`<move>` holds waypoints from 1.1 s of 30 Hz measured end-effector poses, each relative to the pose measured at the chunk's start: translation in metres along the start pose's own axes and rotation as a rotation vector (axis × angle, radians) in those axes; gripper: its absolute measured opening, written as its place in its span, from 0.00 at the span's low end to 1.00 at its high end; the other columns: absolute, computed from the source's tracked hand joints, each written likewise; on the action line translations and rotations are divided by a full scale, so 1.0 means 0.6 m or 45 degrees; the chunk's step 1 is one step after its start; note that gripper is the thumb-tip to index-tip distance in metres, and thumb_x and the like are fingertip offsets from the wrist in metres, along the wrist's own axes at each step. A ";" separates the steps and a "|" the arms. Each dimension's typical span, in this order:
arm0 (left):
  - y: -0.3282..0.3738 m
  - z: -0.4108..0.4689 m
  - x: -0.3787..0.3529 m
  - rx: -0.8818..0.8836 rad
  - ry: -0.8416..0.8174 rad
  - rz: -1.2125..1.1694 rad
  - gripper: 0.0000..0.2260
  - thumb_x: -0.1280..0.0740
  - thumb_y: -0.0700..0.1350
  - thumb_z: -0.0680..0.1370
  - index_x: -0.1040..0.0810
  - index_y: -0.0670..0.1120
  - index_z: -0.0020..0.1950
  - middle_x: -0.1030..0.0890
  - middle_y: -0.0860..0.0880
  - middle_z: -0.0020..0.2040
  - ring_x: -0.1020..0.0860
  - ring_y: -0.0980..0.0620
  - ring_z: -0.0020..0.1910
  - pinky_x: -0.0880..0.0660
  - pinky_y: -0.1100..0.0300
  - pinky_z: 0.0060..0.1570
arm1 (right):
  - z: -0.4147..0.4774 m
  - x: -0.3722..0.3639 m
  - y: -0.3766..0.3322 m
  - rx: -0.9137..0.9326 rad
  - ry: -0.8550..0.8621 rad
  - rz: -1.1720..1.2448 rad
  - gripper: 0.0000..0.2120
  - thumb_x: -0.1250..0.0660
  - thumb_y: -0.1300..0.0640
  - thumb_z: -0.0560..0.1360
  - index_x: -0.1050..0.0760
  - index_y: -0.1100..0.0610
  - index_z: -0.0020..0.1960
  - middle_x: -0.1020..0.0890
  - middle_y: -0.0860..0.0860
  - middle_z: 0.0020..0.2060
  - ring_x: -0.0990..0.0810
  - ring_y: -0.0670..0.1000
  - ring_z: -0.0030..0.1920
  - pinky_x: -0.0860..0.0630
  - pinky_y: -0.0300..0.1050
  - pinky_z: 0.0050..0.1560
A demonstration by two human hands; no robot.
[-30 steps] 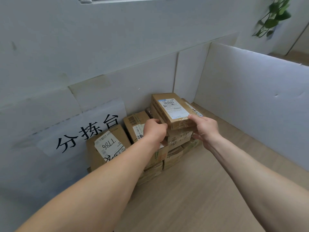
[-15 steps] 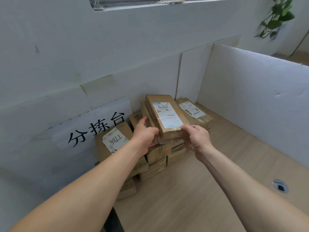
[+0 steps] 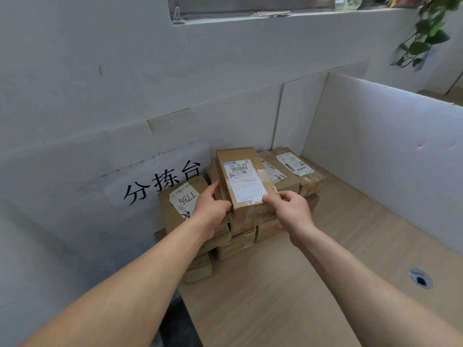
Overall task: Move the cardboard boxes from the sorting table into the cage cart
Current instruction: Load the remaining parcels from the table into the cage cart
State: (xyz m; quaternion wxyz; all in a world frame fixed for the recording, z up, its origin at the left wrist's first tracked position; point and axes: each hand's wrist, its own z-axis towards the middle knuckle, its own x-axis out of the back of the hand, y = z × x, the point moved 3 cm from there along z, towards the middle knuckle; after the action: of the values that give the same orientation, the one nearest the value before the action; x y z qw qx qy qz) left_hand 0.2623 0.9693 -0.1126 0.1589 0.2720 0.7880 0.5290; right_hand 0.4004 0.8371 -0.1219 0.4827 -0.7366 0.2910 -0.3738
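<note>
At far table (image 3: 288, 284) corner, your left hand (image 3: 213, 214) and right hand (image 3: 292, 211) grip the top box (image 3: 244, 181) by both sides, lifting it level off the stack (image 3: 240, 236).

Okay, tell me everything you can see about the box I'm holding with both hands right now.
The box is a flat, oblong brown cardboard parcel, closed and sealed with glossy clear tape. A white shipping label with a blue corner, a barcode and small print covers most of its top. Its long side runs away from you. The left hand grips its near left side and the right hand pinches its near right corner. It is above the stack of boxes; whether it is lifted clear is unclear.
</note>
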 end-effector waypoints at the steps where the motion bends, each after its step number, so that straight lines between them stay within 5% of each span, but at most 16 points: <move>1: -0.002 -0.002 0.001 -0.005 0.002 0.002 0.36 0.34 0.28 0.76 0.36 0.55 0.79 0.18 0.47 0.59 0.16 0.45 0.52 0.16 0.48 0.46 | -0.004 -0.002 -0.001 -0.012 -0.019 0.058 0.11 0.25 0.49 0.72 0.21 0.52 0.50 0.15 0.48 0.45 0.16 0.52 0.47 0.20 0.55 0.51; 8: -0.014 -0.011 0.015 0.075 -0.024 -0.041 0.38 0.34 0.28 0.76 0.37 0.58 0.78 0.19 0.45 0.61 0.17 0.40 0.54 0.19 0.37 0.51 | -0.022 -0.008 -0.003 -0.172 -0.158 0.532 0.20 0.28 0.66 0.76 0.31 0.58 0.64 0.18 0.57 0.53 0.18 0.53 0.39 0.22 0.45 0.30; 12: -0.020 -0.020 0.035 0.108 -0.029 -0.058 0.39 0.35 0.27 0.75 0.38 0.57 0.79 0.20 0.42 0.61 0.16 0.39 0.51 0.17 0.42 0.45 | -0.021 0.002 0.009 -0.197 -0.226 0.627 0.26 0.30 0.68 0.76 0.33 0.55 0.70 0.18 0.56 0.56 0.17 0.56 0.48 0.20 0.50 0.37; 16: -0.028 -0.034 0.059 0.127 -0.019 -0.057 0.38 0.35 0.27 0.76 0.39 0.57 0.79 0.17 0.41 0.57 0.16 0.41 0.48 0.18 0.50 0.35 | -0.023 0.009 0.020 -0.202 -0.276 0.684 0.27 0.33 0.70 0.76 0.32 0.55 0.72 0.16 0.56 0.53 0.17 0.55 0.43 0.21 0.48 0.33; 25: -0.048 -0.069 0.108 0.095 -0.008 -0.060 0.38 0.35 0.27 0.75 0.38 0.57 0.79 0.16 0.41 0.57 0.16 0.38 0.51 0.17 0.41 0.45 | -0.022 0.018 0.045 -0.184 -0.262 0.804 0.29 0.38 0.72 0.77 0.34 0.53 0.75 0.17 0.55 0.56 0.17 0.55 0.46 0.21 0.52 0.42; 33: -0.074 -0.098 0.160 0.090 0.057 -0.127 0.39 0.37 0.27 0.75 0.39 0.57 0.79 0.18 0.41 0.60 0.17 0.38 0.52 0.17 0.44 0.40 | -0.040 0.002 0.059 -0.196 -0.371 0.778 0.27 0.43 0.73 0.76 0.28 0.55 0.71 0.14 0.56 0.54 0.15 0.57 0.49 0.21 0.54 0.48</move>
State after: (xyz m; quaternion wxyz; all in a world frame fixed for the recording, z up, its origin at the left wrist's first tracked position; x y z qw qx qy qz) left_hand 0.1418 0.9695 -0.1270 0.1578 0.2261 0.8220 0.4983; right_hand 0.3789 0.8116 -0.1485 0.5519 -0.6952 0.4535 -0.0800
